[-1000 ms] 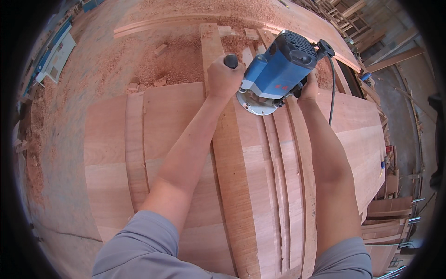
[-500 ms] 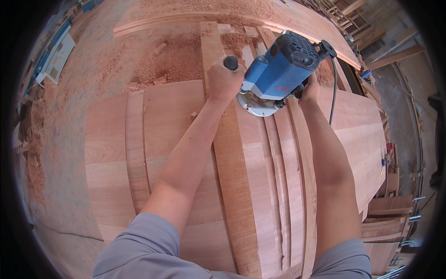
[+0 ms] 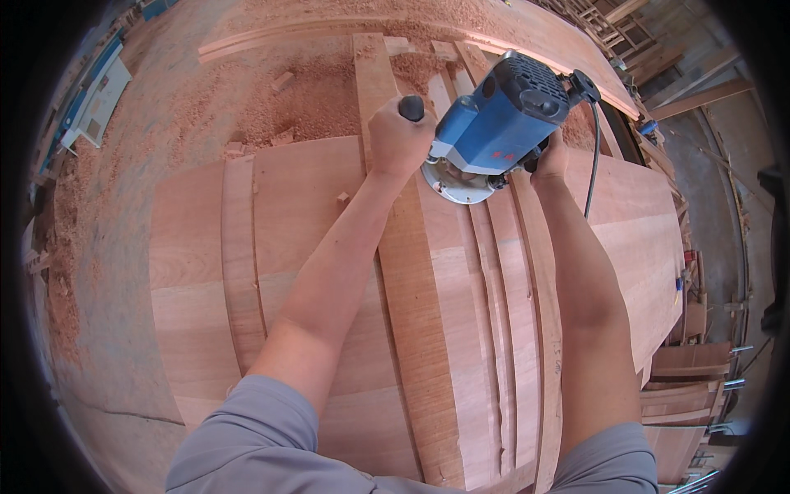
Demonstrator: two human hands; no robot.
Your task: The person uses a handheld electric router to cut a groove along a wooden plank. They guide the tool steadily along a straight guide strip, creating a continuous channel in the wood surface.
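Note:
A blue plunge router with a dark vented top stands on a wide wooden panel, tilted in view toward the upper right. My left hand wraps round its black knob on the left side. Round the handle on the far side closes my right hand, its fingers partly hidden by the motor body. The pale round base rests over parallel grooves cut in the panel. Two long wooden strips, a darker left one and a narrower right one, lie on either side of the grooves.
A black cord hangs down from the router's right side. Reddish sawdust and small wood scraps cover the floor beyond the panel. Long boards lie at the far side, and stacked timber stands at the right.
Almost everything stays in place. The router and both hands appear shifted very slightly to the right, with both grips unchanged.

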